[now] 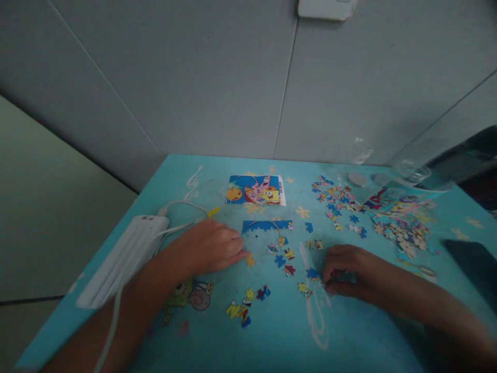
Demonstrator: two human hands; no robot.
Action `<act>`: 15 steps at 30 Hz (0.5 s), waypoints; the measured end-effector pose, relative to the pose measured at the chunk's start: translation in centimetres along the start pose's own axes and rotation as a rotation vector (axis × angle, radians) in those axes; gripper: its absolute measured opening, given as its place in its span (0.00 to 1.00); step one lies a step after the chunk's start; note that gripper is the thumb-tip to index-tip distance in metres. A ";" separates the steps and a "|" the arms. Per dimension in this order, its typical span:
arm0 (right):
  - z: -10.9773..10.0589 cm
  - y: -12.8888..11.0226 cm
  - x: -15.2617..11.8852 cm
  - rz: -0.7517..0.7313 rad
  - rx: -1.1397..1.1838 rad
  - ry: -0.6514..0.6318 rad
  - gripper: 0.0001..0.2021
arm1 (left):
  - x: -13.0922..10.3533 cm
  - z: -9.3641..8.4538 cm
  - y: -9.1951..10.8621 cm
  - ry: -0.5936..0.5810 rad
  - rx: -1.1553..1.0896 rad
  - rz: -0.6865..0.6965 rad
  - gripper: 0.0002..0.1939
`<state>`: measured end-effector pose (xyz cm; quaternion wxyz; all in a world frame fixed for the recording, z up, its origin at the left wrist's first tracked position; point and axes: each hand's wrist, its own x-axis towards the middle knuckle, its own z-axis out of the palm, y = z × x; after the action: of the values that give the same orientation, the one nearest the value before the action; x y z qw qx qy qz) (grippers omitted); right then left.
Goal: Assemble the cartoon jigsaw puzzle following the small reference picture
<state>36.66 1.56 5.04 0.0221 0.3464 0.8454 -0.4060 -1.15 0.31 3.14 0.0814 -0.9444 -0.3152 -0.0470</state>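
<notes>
My left hand (217, 245) rests on the blue table, fingers together, its fingertips beside an orange puzzle piece (250, 260); whether it holds anything is hidden. My right hand (341, 270) is curled with thumb and fingers close together, just right of a blue piece (312, 274); what it pinches cannot be made out. Between the hands lie several loose pieces. A joined blue strip (267, 226) of puzzle sits below the reference picture (256, 190). Nearer me is a yellow and red cluster (237, 311), with a red and blue piece (263, 292) beside it.
A white power strip (126, 261) with cables lies at the left. Puzzle pieces are piled at the right (407, 233) and back right (336, 197), near a clear container (412, 172). A dark flat object (471, 267) lies at the right edge. A wall stands behind.
</notes>
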 end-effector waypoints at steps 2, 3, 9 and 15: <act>-0.1 0.0 0.0 0.002 0.007 0.009 0.09 | -0.1 -0.1 0.1 -0.027 -0.028 -0.004 0.18; -0.2 0.0 0.0 0.006 0.009 0.018 0.08 | -0.1 -0.2 0.1 -0.039 -0.038 -0.007 0.18; -0.7 -1.1 -0.1 0.034 0.022 0.055 0.07 | 0.0 -0.7 0.1 -0.069 -0.083 -0.026 0.20; -0.9 -1.3 0.0 0.078 0.011 0.046 0.07 | 0.3 -0.2 0.4 -0.024 -0.090 -0.025 0.20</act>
<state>36.09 1.64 6.54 0.0166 0.3886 0.8292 -0.4014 -0.72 0.14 3.29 0.0346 -0.9435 -0.3257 -0.0507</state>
